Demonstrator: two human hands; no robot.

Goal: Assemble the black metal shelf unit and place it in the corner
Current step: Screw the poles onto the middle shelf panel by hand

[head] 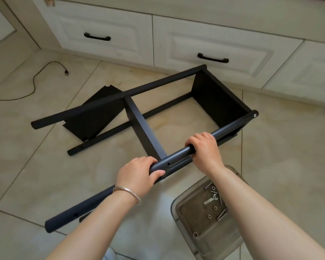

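The black metal shelf unit lies on its side on the tiled floor, with a shelf panel fixed at its right end and a middle shelf running toward me. Both my hands grip the nearest black pole. My left hand is curled round it beside a screw hole, just left of the middle shelf's end. My right hand wraps the pole further right. A loose black shelf panel lies on the floor under the far poles.
A clear plastic tray with several bolts, nuts and a small wrench sits on the floor under my right forearm. White cabinet drawers with black handles run along the back. A black cable trails across the floor at the left.
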